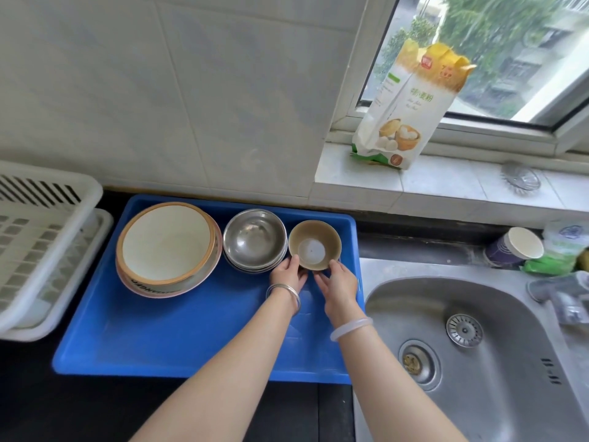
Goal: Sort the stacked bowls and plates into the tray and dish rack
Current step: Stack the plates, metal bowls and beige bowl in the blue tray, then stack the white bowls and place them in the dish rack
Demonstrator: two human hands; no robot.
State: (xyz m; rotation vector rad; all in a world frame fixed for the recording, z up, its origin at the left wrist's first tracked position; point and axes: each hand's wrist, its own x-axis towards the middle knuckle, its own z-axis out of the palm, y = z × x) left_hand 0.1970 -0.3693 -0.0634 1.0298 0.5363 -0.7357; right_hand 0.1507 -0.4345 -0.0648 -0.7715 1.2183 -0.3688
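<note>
Head cam only. Both of my hands are on the small brown bowl [314, 245]: left hand [288, 275] grips its near-left wall, right hand [338, 282] its near-right wall, thumbs up by the rim. I can't tell whether the bowl rests on the tray floor or is lifted slightly.

The bowl is in the far-right corner of the blue tray [191, 339], upright, pale inside. Just left of it is a stack of steel bowls [255, 239]; the rims are close, but contact is unclear. Left again is a stack of large cream bowls [167, 244] with orange rims, tilted, the lower ones pinkish. All three groups line the tray's far side.

The white dish rack [35, 237] sits on the dark counter just left of the tray. The steel sink [478, 378] is directly right of the tray. A flour bag [404, 113] stands on the windowsill [446, 183], and a paper cup [522, 245] lies on its side behind the sink.

There is a silver bangle [285, 290] on my left wrist and a pale one [350, 328] on my right.
</note>
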